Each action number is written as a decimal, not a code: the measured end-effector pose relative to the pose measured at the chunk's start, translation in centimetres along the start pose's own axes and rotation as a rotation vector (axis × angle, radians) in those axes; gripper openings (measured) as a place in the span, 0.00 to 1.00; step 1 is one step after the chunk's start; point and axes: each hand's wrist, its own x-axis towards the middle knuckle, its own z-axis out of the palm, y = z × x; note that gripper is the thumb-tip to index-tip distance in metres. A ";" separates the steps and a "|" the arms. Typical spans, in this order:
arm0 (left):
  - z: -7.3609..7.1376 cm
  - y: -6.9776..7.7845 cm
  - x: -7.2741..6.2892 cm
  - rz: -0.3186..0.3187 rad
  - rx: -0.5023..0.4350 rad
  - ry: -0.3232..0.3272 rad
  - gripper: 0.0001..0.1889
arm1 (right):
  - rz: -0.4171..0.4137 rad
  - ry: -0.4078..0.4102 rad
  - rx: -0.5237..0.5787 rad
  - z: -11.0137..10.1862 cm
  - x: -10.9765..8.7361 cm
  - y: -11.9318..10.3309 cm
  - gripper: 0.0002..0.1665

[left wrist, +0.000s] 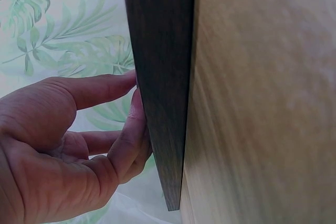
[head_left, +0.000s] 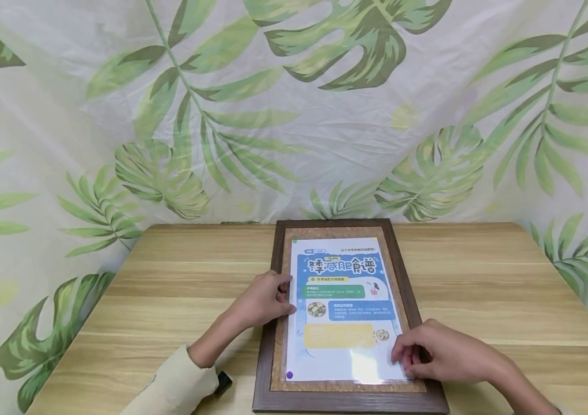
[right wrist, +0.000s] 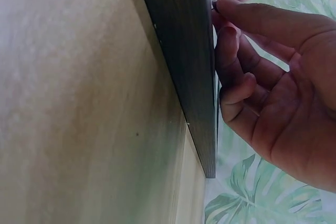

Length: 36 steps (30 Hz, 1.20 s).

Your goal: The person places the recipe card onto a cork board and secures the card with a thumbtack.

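A laminated poster (head_left: 345, 300) with coloured panels and Chinese text lies on a dark-framed corkboard (head_left: 387, 222). Round pins show at three of its corners: green (head_left: 294, 241), yellow (head_left: 375, 238) and purple (head_left: 289, 375). My left hand (head_left: 265, 298) rests at the poster's left edge, thumb and index finger spread along it. At the lower right corner, my right hand (head_left: 444, 351) presses with its thumb, the other fingers bent against the edge. By that thumb's tip, a small dark thing (right wrist: 214, 5) shows in the right wrist view; I cannot tell what it is.
The board lies on a wood-grain table (head_left: 190, 276). A leaf-patterned cloth (head_left: 345, 150) hangs right behind the table. Beside the left sleeve (head_left: 179, 380) a small black object (head_left: 223, 381) shows, partly hidden.
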 end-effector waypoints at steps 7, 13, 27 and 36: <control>0.0 0.0 0.0 0.003 -0.005 -0.009 0.35 | -0.016 0.007 0.004 0.4 -0.3 0.0 0.08; 0.0 0.0 -0.1 0.005 0.006 -0.009 0.35 | 0.024 0.017 0.005 0.5 -0.1 -0.1 0.09; 0.0 -0.1 0.0 0.005 0.014 -0.003 0.34 | 0.132 0.040 -0.001 0.6 0.6 -0.4 0.11; 0.0 -0.1 0.1 0.005 0.010 -0.004 0.34 | 0.135 0.080 -0.021 0.9 0.7 -0.3 0.16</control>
